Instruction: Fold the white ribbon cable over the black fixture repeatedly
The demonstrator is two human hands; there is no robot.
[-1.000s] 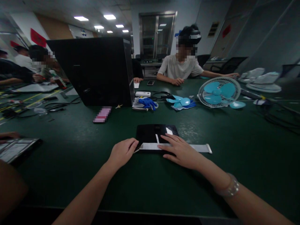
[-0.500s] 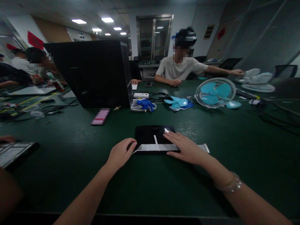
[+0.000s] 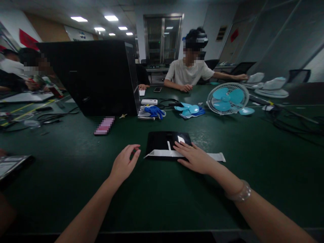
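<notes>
A flat black rectangular panel (image 3: 158,137) with a glossy top lies on the green table. Across its near side runs a pale grey flat strip (image 3: 162,153), like a ribbon cable, whose right end sticks out past the panel; a short white piece crosses it upright. My right hand (image 3: 196,157) rests flat on the panel and strip, fingers stretched out, a clear bracelet on the wrist. To the left of the panel, my left hand (image 3: 125,162) hovers apart from it, thumb and forefinger separated and nothing between them. The strip's left end is folded at a slant.
A large black case (image 3: 88,81) stands at the back left, with a phone (image 3: 104,126) and keys (image 3: 123,116) before it. Farther back are blue gloves (image 3: 155,112), blue fan blades (image 3: 187,109) and a caged fan (image 3: 227,98). A co-worker (image 3: 189,72) sits opposite.
My left hand has let go of the strip's left end and drawn back to the left, its fingers parting. My right hand still lies on the panel. The view has shifted slightly.
</notes>
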